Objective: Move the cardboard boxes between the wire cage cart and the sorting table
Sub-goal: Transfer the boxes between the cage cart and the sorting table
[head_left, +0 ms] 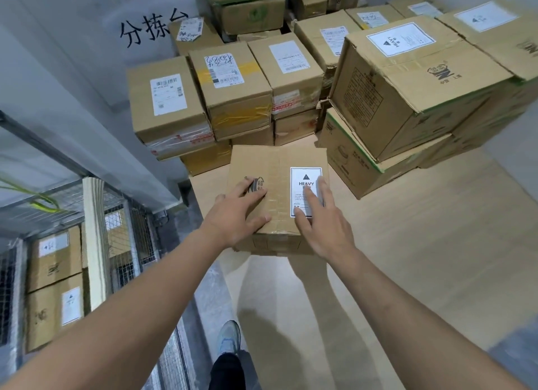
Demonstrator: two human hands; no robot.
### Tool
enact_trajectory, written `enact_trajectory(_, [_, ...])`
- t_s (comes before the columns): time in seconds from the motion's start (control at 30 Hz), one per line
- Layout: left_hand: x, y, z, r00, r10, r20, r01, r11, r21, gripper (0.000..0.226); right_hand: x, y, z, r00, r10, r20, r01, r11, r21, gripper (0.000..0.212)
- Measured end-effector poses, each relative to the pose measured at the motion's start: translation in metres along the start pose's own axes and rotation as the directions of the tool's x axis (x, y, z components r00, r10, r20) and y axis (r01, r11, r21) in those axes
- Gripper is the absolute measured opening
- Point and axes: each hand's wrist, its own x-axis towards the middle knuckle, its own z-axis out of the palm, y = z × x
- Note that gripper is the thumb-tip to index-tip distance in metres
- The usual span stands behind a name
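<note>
A cardboard box with a white HEAVY label (279, 168) lies on the pale wooden sorting table (422, 244), near its left front edge. My left hand (235, 215) rests flat on the left half of its top, fingers spread. My right hand (320, 217) lies flat on the right half, its fingers over the label. Behind the box, stacked cardboard boxes (233, 89) fill the back of the table. The wire cage cart (122, 215) stands at the lower left with boxes (55, 287) inside it.
A large tilted box (407, 83) sits on a green-edged box at the right. A grey wall with black characters (145, 31) runs along the left. My shoe (230, 337) is on the grey floor between cart and table.
</note>
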Motion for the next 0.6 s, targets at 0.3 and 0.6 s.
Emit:
enact_trajectory(0.3, [-0.082,-0.018,-0.024,0.993,-0.090,-0.069,0.091,0.996,0.004,0.073,-0.039,-0.051,-0.020,0.987,-0.150,0.055,0.151,0.988,-0.019,0.057])
enact_trajectory(0.6, [-0.188,-0.078,-0.049,0.950,-0.171,-0.263,0.165,0.985,-0.044,0.071,-0.081,-0.146,-0.007,0.945,-0.323,0.060,0.323,0.946,0.001,0.061])
